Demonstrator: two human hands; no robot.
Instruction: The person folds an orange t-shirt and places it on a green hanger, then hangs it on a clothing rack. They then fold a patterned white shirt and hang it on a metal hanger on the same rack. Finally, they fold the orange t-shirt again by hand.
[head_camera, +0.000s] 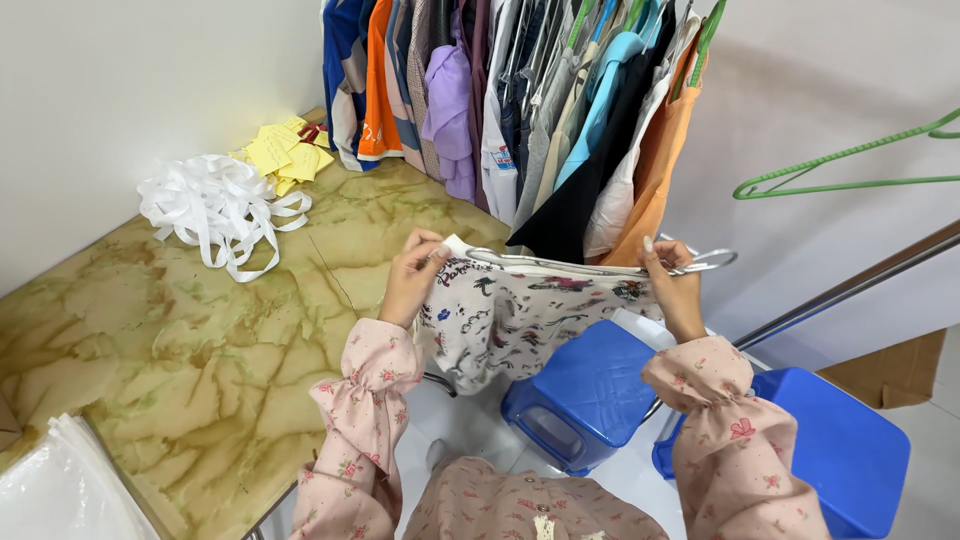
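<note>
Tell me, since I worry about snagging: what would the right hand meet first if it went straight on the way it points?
Probably the orange garment on the rack just beyond the right hand, though depth is unclear.

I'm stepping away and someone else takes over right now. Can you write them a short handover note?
Left hand pinches the shoulder of a white patterned garment. Right hand holds its other end at the metal hanger.
The garment hangs between both hands, above the blue stools.
Done: the hanger sits along the garment's top edge.
Left: it is not on the rack of hung clothes behind it.
</note>
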